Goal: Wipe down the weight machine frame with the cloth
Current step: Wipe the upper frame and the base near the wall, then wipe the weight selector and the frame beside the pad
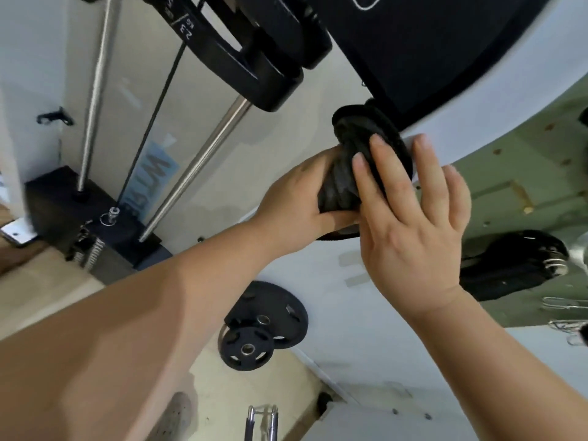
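Though white, frame [318, 281] over beige floor [248, 386].

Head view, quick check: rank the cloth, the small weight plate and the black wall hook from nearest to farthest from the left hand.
1. cloth: gripped in the left hand itself.
2. small weight plate: below the hand, on the floor.
3. black wall hook: far left, on the wall.

Gym, weights area: we look at a black weight stack [241, 58] w/ kg markings, riding on chrome guide rods [197, 167] beside a thin cable [149, 128]. Two round weight plates [246, 348] overlap just beside the machine's white frame [318, 281]. A black pad [429, 43] sits up top, and the floor [47, 297] is pale.
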